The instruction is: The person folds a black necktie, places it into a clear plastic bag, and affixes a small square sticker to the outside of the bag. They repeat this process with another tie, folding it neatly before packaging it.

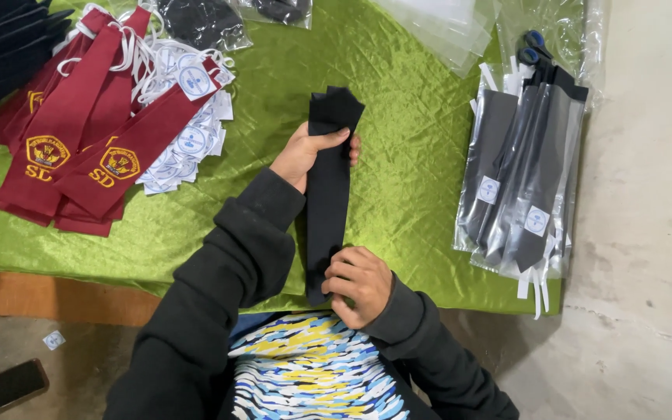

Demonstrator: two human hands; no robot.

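Left hand (313, 152) grips the upper, wider end of a long black fabric necktie (328, 194). The thumb lies across the front and the fingers wrap behind, clamped on the cloth. Right hand (359, 284) pinches the narrow lower end, fingers curled together on it near the table edge. The tie is stretched lengthwise between both hands, just above the shiny green satin tablecloth (398, 155), with its top end folded over.

Step in hand looks like straightening or checking the tie (my judgement, no bag is at hand yet). Any next move calls for keeping the cloth flat and taut while one hand lets go.

Around it:
- a pile of maroon ties with gold embroidered crests (79, 148) sits at the left, topped with white round tags and elastic loops (188, 85)
- a stack of dark ties sealed in clear plastic sleeves (523, 179) lies at the right, well apart
- blue-handled scissors (534, 47) lie above that stack
- empty clear sleeves (445, 23) lie at the top
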